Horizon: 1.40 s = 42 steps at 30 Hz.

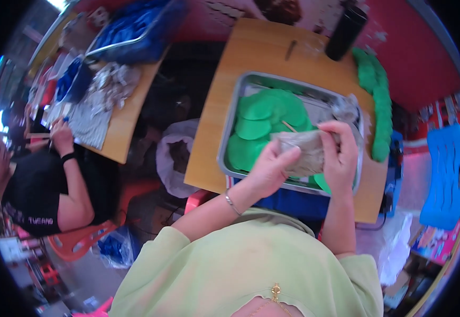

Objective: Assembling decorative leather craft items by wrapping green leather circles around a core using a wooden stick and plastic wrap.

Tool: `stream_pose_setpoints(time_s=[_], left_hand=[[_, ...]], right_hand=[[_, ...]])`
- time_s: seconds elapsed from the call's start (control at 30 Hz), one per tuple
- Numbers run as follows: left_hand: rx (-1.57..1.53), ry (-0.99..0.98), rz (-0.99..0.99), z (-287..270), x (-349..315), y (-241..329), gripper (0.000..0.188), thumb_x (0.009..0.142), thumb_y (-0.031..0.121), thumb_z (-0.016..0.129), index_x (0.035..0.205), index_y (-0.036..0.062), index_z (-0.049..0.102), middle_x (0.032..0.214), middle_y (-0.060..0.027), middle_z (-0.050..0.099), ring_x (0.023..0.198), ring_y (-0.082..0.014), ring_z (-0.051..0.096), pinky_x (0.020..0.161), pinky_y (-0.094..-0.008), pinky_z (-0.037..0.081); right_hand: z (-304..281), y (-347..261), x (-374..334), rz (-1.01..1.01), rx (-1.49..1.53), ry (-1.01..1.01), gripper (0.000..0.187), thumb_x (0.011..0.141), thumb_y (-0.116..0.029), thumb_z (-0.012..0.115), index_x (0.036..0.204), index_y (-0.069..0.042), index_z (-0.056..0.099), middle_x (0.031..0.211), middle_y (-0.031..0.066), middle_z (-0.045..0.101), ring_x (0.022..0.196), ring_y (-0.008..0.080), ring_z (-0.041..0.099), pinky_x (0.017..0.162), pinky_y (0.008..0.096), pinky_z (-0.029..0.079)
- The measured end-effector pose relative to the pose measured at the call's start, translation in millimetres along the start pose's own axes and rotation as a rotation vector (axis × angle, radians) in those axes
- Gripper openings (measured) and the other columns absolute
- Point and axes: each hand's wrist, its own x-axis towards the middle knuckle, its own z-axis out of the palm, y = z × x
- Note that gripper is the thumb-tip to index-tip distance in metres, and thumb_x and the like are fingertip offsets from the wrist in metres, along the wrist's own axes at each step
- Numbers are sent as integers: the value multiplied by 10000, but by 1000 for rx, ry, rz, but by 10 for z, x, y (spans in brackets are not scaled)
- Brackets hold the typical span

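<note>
Both my hands are raised over the near right part of a metal tray (223, 153). Between them is a crumpled grey-beige piece of thin, sheet-like material (305, 153). My left hand (269, 168) grips its left side with the thumb on top. On the other side, the fingers and thumb of my right hand (341, 153) pinch its upper right edge. Several flat green discs (264, 107) lie overlapping in the tray below. A thin wooden stick (289, 126) shows just behind the held piece. Crumpled greyish material (346, 109) sits in the tray's far right corner.
The tray stands on a wooden table (251, 45) with a black bottle (346, 33) at its far right. A long row of stacked green pieces (380, 105) lines the right edge. A bag-lined bin (174, 158) stands left of the table. Further left, a person in black (55, 195) works at another table.
</note>
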Motion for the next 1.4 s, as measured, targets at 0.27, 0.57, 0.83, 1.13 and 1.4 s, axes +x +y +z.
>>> stream_pose_setpoints(time_s=[0.27, 0.57, 0.83, 1.13, 1.4], left_hand=[[124, 113, 147, -100, 9, -123, 195, 975, 241, 507, 1013, 57, 560, 947, 13, 607, 862, -36, 553, 758, -220, 468], [295, 88, 176, -70, -40, -35, 171, 976, 211, 502, 975, 48, 554, 867, 18, 579, 797, -30, 517, 710, -215, 444], [431, -4, 165, -59, -165, -91, 179, 965, 190, 508, 997, 21, 557, 878, 4, 573, 810, -47, 508, 721, -218, 438], [438, -9, 88, -249, -548, 1, 134, 930, 179, 574, 965, 63, 515, 855, 28, 573, 746, -3, 515, 594, -177, 425], [579, 109, 154, -324, -783, -58, 152, 906, 145, 592, 991, 48, 511, 839, 4, 560, 646, -44, 547, 524, -194, 455]], right_hand=[[65, -92, -98, 117, -129, -65, 95, 867, 19, 588, 944, -32, 609, 739, -11, 557, 597, 40, 448, 532, 189, 365], [-72, 97, -290, 200, -31, -264, 523, 776, -266, 725, 1183, -13, 516, 1193, 101, 515, 1080, 216, 488, 874, 310, 391], [5, -96, -434, 33, -109, -545, 956, 561, -231, 852, 1374, -61, 378, 1319, 161, 465, 1209, 321, 467, 987, 400, 390], [-2, -203, -650, 195, -196, -653, 720, 674, 93, 574, 1359, -91, 448, 1077, 186, 630, 969, 315, 633, 824, 334, 487], [-112, -209, -777, 253, -150, -623, 522, 703, 73, 546, 1214, -31, 557, 1008, 172, 650, 904, 255, 657, 783, 308, 490]])
